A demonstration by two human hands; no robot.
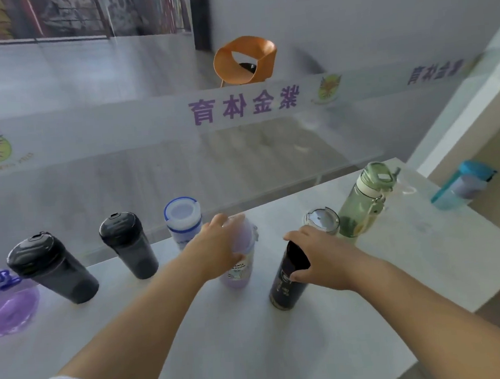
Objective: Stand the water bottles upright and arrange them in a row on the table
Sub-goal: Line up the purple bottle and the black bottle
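Several bottles stand upright on the white table [254,351]. My left hand [220,247] wraps the top of a pale purple bottle [238,274]. My right hand [321,258] grips a dark labelled bottle [285,287] near its top. Behind my right hand stands a clear-lidded bottle [322,221], then a green bottle [365,202]. To the left stand a white and blue bottle [183,220], two black shaker bottles [128,245] [53,268], and a purple bottle [5,304] at the frame's left edge.
A glass partition with purple lettering [243,105] runs right behind the row. A blue-lidded bottle [464,186] sits on a ledge past the table's right edge. An orange chair [245,61] stands beyond the glass.
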